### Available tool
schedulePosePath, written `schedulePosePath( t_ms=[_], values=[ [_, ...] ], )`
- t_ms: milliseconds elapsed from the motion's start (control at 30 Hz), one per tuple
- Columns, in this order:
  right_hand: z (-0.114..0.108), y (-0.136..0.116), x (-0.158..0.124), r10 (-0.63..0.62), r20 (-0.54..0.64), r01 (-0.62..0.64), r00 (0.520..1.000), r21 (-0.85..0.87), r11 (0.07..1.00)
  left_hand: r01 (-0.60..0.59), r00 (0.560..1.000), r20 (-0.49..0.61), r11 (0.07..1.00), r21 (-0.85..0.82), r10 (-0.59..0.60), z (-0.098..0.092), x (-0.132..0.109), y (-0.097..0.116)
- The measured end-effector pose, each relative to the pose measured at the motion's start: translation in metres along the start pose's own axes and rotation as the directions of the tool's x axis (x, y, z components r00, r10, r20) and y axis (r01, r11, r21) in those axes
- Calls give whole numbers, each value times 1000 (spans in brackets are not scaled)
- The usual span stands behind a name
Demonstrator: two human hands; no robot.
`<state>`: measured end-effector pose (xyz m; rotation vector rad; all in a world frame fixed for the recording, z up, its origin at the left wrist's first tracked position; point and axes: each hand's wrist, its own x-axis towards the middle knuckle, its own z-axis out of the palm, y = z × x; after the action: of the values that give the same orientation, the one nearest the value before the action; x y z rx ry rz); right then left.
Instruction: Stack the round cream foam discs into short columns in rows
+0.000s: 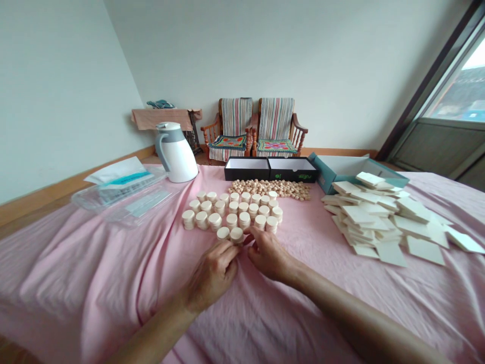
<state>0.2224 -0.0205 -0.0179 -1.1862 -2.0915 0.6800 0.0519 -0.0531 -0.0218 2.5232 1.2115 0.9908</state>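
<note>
Two short stacks of round, pale wooden discs stand side by side nearest me. My left hand (212,270) has its fingers closed at the front of the right-hand stack of wooden discs (237,234). Against that stack's right side press the curled fingers of my right hand (268,254), so the stack sits between both hands. Its neighbour, another disc stack (223,234), touches or nearly touches it on the left. Just beyond are several rows of similar disc stacks (244,218), all upright. My fingers hide the lower front of the held stack.
Behind the stacks lies a heap of small wooden beads (271,188), then two black boxes (246,169). A pile of square pale tiles (379,217) spreads before a teal box (326,174) at right. At left are a white jug (180,156) and clear plastic packaging (125,189). Pink cloth (125,283) covers the table.
</note>
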Motion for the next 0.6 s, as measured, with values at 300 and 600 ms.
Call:
schedulePosePath(
  t_ms=[300,600],
  values=[
    [-28,25,-8,41,-137,-50,990,-61,997,-110,994,25,991,71,109,5,-4,-2],
    [-11,13,-13,-159,26,157,987,56,986,-87,996,-6,990,108,88,4,-1,-4]
  ],
)
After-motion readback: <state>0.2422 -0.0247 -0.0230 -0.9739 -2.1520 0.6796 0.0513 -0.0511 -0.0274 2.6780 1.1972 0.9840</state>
